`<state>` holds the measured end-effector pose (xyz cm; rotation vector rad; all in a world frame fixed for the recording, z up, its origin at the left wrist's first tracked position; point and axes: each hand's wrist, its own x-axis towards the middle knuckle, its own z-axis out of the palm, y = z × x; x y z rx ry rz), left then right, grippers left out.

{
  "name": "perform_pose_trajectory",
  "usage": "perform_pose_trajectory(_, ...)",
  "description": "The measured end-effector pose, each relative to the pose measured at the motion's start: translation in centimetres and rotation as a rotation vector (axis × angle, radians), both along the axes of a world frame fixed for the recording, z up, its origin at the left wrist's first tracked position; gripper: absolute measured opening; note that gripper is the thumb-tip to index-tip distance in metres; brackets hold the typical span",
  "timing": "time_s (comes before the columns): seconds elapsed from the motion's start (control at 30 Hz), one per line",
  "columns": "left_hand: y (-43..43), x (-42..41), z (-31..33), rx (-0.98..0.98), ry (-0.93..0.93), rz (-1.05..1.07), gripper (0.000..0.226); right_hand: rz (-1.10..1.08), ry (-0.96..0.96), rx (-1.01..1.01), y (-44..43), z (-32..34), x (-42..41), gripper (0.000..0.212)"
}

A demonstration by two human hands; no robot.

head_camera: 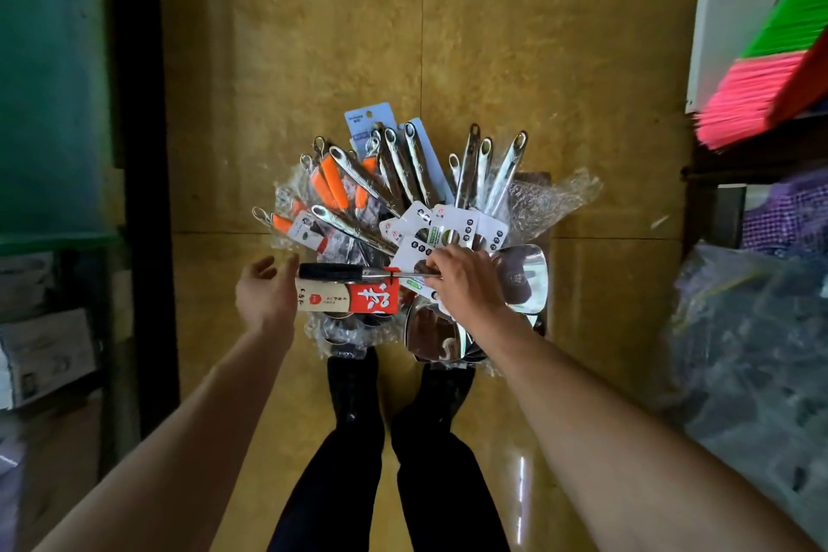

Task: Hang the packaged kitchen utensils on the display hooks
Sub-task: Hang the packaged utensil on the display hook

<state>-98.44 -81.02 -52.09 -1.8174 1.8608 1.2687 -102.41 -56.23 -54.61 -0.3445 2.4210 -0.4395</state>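
Note:
A pile of packaged kitchen utensils (pixel 403 193) lies on plastic wrap on the floor in front of my feet: steel handles, orange-handled tools, white and blue cards. My right hand (pixel 466 282) grips the steel shaft of a black-handled spatula (pixel 331 271) that lies sideways over the pile, with a red and tan card (pixel 349 298) hanging from it and its shiny blade (pixel 524 278) to the right. My left hand (pixel 264 289) is held with relaxed fingers just left of the black handle, not holding it. No display hooks are in view.
The yellow tiled floor (pixel 313 58) stretches beyond the pile. A dark post and green shelving (pixel 134 148) with boxes stand on the left. On the right are pink and green brooms (pixel 770 72), a white box (pixel 735 13) and bagged goods (pixel 752 350).

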Motion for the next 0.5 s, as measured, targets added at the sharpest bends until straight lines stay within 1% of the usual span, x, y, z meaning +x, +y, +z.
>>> perform_pose_trajectory(0.07,0.3,-0.6,0.7,-0.099,0.027,-0.148,0.051,0.007,-0.011,0.011,0.0,0.0,0.2,0.032)
perform_pose_trajectory(0.1,0.5,-0.9,1.1,-0.156,0.073,-0.246,0.048,0.007,-0.01,0.015,0.0,0.1,0.3,0.033)
perform_pose_trajectory(0.17,1.5,-1.9,2.2,-0.254,0.167,-0.494,0.044,0.003,0.01,0.024,-0.1,0.5,0.2,0.036)
perform_pose_trajectory(0.23,3.0,-2.8,3.3,-0.307,0.206,-0.785,0.05,0.001,0.059,0.036,-0.2,1.3,0.0,0.042)
perform_pose_trajectory(0.33,5.7,-4.0,4.4,-0.406,0.208,-1.206,0.065,-0.056,0.181,0.047,-0.3,3.3,-0.7,0.05)
perform_pose_trajectory(0.4,7.3,-4.6,5.5,-0.431,0.203,-1.363,0.073,-0.115,0.205,0.061,-0.3,5.3,-1.4,0.058)
perform_pose_trajectory(0.5,9.2,-5.4,7.7,-0.487,0.199,-1.5,0.077,-0.178,0.209,0.081,0.3,8.3,-2.4,0.07)
